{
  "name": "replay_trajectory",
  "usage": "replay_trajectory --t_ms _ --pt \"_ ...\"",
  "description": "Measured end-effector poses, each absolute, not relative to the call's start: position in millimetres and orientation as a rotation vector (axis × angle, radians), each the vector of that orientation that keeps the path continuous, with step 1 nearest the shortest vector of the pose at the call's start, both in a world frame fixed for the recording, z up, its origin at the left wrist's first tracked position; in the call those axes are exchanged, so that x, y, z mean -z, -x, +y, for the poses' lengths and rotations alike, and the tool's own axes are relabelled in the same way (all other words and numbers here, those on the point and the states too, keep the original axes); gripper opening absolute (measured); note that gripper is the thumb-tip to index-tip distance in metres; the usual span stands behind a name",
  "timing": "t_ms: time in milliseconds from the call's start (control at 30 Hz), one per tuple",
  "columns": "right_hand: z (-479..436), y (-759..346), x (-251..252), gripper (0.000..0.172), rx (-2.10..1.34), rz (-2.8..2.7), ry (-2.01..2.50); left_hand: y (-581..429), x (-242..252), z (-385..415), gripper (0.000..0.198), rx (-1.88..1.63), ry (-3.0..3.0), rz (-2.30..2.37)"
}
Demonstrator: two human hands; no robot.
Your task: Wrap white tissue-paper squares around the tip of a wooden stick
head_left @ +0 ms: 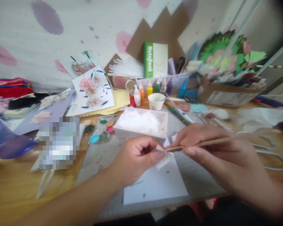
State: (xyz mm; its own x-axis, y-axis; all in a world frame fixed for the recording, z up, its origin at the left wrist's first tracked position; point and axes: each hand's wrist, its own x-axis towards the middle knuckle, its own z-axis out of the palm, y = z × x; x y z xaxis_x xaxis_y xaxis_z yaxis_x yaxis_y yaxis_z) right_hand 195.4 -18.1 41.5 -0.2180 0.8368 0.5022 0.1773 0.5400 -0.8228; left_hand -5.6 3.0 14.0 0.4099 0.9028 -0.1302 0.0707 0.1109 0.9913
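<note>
Between the thumb and fingers of my left hand (pixel 139 157) is a small crumpled piece of white tissue (pixel 164 160). My right hand (pixel 217 160) pinches a thin wooden stick (pixel 202 143), which slants down to the left. The stick's left end meets the tissue, and its very tip is hidden there, so I cannot tell whether it has bristles. Both hands hover over a white sheet of paper (pixel 155 188) with a few small green marks. Just behind my left hand stands an open white box (pixel 141 134) full of fluffy white material.
A paper cup (pixel 156 102) stands behind the box, before several paint bottles (pixel 149 89). Left of the box lies a paint-smeared palette (pixel 101 130). Scissors (pixel 273 157) rest at the right. A cardboard box (pixel 228 92), notebook (pixel 155 59) and floral cards (pixel 94 89) line the back.
</note>
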Motion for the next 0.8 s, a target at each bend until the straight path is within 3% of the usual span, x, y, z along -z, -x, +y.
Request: replay_trajectory --t_ms 333,800 --pt "-17 -200 -38 0.01 -0.691 -1.781 0.846 12 -5 2 0.031 -0.779 -1.176 0.762" --pt "-13 -197 -37 0.007 -0.809 -1.692 0.855 10 -8 2 0.02 -0.789 -1.36 0.971"
